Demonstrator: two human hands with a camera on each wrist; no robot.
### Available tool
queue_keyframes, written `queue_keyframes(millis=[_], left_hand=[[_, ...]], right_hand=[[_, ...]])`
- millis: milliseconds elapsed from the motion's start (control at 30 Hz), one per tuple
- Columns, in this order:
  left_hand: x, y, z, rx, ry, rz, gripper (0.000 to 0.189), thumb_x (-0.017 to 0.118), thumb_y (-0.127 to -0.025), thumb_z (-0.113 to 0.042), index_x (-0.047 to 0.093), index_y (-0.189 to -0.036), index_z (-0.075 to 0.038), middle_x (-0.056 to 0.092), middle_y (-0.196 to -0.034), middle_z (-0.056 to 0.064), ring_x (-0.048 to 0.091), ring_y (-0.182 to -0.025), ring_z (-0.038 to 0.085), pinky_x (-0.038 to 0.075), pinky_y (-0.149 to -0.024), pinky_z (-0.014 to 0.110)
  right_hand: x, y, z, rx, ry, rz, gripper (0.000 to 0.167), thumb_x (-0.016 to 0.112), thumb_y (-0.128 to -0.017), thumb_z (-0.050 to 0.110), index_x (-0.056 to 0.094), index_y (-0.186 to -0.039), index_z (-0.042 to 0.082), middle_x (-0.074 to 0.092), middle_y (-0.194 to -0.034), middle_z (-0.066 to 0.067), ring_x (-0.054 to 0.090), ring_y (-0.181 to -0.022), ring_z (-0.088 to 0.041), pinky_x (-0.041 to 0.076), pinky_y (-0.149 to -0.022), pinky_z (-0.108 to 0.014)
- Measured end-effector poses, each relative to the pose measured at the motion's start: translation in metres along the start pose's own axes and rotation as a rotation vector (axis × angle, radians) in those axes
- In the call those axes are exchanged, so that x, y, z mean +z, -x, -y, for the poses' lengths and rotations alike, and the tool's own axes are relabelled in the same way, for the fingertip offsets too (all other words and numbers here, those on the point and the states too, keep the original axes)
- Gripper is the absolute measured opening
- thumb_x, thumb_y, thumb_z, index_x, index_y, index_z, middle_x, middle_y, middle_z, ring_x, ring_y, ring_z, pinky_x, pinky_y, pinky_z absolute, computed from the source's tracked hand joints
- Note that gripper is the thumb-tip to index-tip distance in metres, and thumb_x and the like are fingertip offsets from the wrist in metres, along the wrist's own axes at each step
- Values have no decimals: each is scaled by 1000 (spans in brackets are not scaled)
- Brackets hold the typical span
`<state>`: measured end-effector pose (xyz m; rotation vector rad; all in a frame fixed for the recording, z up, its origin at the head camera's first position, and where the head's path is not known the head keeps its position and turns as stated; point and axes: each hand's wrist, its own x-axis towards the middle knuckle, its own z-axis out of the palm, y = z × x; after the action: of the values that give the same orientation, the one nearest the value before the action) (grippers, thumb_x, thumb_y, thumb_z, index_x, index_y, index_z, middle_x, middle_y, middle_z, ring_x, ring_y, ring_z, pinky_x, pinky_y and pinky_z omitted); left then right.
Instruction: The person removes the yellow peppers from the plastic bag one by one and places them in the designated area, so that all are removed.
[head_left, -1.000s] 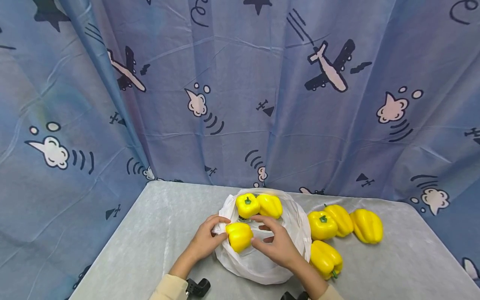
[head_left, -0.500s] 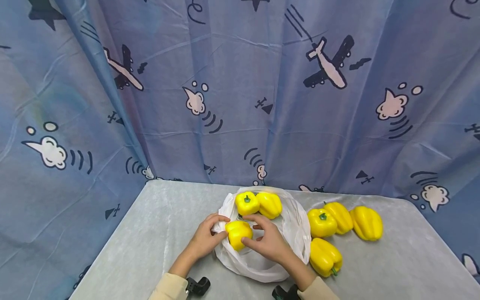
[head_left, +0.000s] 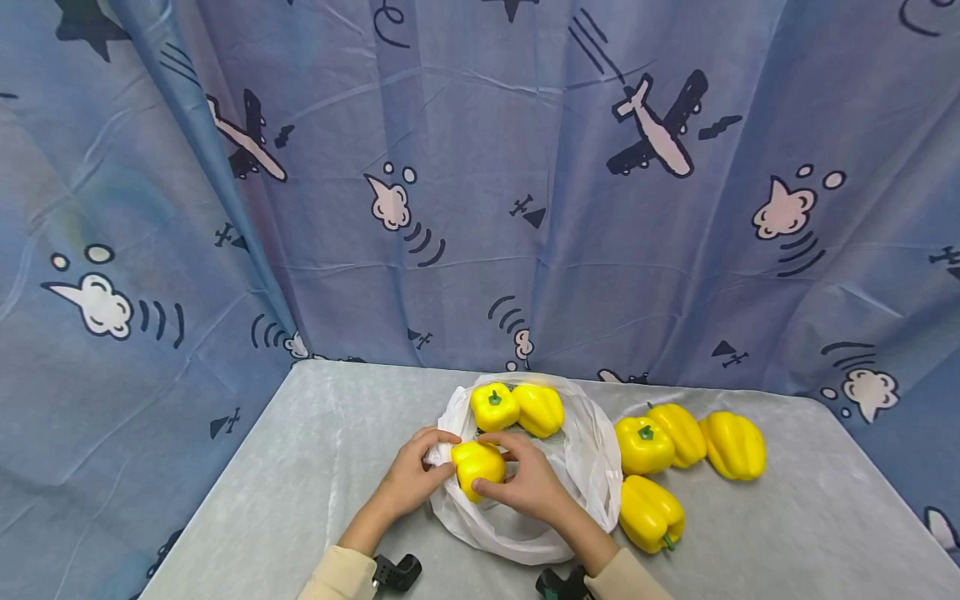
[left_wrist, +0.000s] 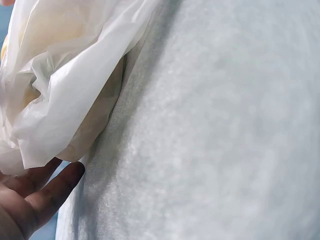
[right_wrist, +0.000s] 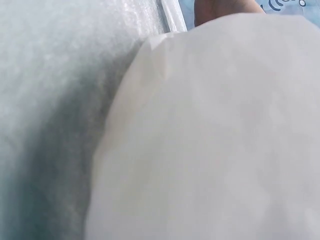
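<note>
I see the yellow pepper between my left hand, which pinches the white bag, and my right hand, half closed, gripping this pepper.

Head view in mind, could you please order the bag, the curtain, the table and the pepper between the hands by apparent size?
1. Curtain
2. Table
3. White bag
4. Pepper, clearly smallest

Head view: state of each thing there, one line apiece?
Bag: open, mouth facing up
Front pepper: gripped by the right hand, at the bag's mouth
Two back peppers: inside the bag, not held
Four outer peppers: on the table, not held
Left hand: at the bag's rim, exact grip unclear
Curtain: hanging, creased
</note>
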<state>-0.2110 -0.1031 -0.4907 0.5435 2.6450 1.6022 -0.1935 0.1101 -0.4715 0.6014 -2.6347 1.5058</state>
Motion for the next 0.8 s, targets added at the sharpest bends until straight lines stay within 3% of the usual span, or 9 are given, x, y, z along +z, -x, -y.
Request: queue_keyframes(millis=[167, 467, 800], left_hand=[[0, 0, 0, 10, 2, -3, 28, 64, -85, -12, 65, -113, -16, 55, -131, 8, 54, -106, 20, 47, -80, 24], [3, 0, 2, 4, -8, -6, 28, 65, -85, -13, 65, -112, -19, 55, -130, 6, 55, -106, 20, 47, -83, 27], [2, 1, -1, 5, -6, -7, 28, 65, -85, -13, 65, -113, -17, 55, -131, 6, 55, -109, 21, 48, -84, 27]], right_hand=[[2, -2, -1, 26, 22, 20, 57, 82, -72, 28, 62, -122, 12, 63, -123, -3, 55, -110, -20, 49, -87, -35], [5, -4, -5, 39, 14, 43, 61, 81, -73, 29, 59, -126, 9, 61, -126, -5, 57, -113, -22, 48, -90, -43], [7, -5, -4, 62, 46, 59, 67, 83, -69, 32, 57, -129, 13, 60, -128, -5, 56, -109, -19, 46, -88, -39]])
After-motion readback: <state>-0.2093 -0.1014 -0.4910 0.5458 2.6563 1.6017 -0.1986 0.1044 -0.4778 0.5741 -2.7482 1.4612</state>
